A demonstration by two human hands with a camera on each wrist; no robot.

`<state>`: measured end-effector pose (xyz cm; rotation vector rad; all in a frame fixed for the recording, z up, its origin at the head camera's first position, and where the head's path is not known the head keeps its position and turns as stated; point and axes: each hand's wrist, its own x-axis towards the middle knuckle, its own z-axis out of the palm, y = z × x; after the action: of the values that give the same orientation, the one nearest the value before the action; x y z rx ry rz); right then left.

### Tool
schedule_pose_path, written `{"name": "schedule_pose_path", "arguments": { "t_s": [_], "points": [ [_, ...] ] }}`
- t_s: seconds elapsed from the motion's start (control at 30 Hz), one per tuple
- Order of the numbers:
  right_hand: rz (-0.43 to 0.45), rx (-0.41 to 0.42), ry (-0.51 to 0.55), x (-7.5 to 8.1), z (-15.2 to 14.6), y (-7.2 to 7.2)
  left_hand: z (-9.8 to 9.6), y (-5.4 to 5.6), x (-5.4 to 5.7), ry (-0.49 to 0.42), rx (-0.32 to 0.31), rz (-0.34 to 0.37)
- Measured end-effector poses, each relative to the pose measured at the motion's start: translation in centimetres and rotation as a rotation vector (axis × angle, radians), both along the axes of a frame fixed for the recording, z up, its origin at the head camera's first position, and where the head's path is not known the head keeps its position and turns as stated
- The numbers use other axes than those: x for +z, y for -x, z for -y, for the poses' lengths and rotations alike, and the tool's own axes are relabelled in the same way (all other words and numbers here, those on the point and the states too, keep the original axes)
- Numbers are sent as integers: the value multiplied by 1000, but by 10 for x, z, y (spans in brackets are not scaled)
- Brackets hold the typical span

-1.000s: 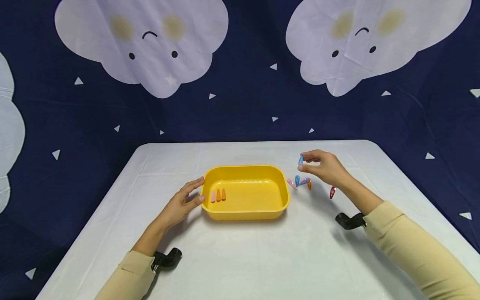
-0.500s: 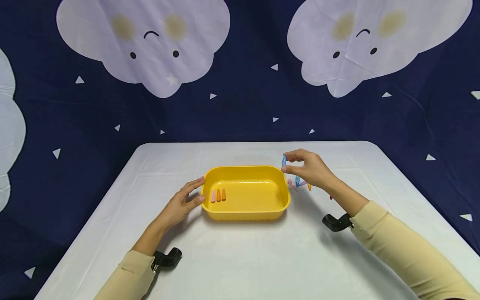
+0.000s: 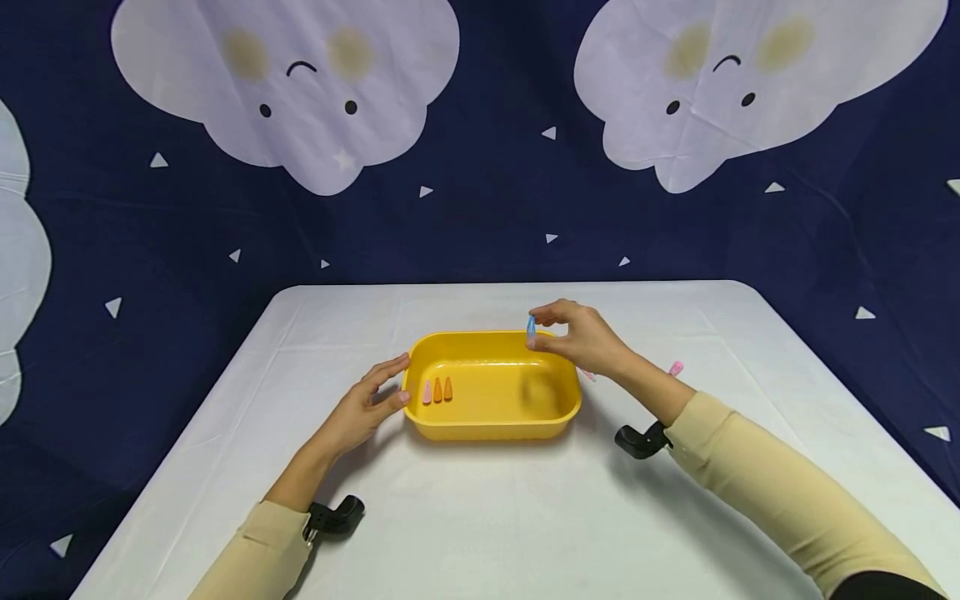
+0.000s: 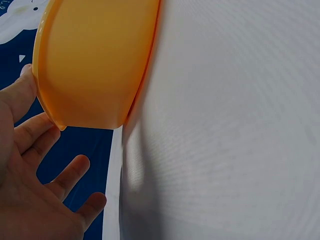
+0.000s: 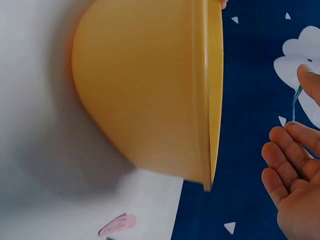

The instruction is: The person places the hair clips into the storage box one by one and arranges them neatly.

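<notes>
My right hand (image 3: 585, 337) pinches a blue snap hair clip (image 3: 531, 327) between thumb and fingertips, held upright above the right part of a yellow tray (image 3: 487, 431). In the right wrist view the blue hair clip (image 5: 294, 106) spans the gap from thumb to index fingertip, and the other fingers are loosely bent. My left hand (image 3: 365, 410) touches the tray's left rim with thumb and fingertips, fingers spread. Inside the tray at left, a pink hair clip (image 3: 427, 392) and two orange hair clips (image 3: 438, 390) lie side by side.
On the white table (image 3: 480, 517), a pink hair clip (image 5: 118, 224) lies right of the tray. Another pink clip (image 3: 677, 367) shows past the right forearm, which hides other clips. A dark blue cloud-print cloth (image 3: 495, 233) hangs behind the table.
My right hand has moved left with the blue hair clip, from over the loose clips to over the tray. The left hand and the tray have stayed in place.
</notes>
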<state>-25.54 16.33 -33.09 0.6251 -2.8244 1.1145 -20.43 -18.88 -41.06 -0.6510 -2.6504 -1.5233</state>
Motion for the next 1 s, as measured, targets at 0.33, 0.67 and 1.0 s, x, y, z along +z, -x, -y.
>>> {"name": "schedule_pose_path", "arguments": {
  "t_s": [0.33,0.67,1.0],
  "points": [
    [16,58,6,-4,29,3,-1,0,0,-7,-1,5],
    [6,101,-35,-13,56,10,-1,0,1,-3,4,3],
    [78,111,-49,-22,78,12,-2,-1,1,3,9,7]
  ]
}}
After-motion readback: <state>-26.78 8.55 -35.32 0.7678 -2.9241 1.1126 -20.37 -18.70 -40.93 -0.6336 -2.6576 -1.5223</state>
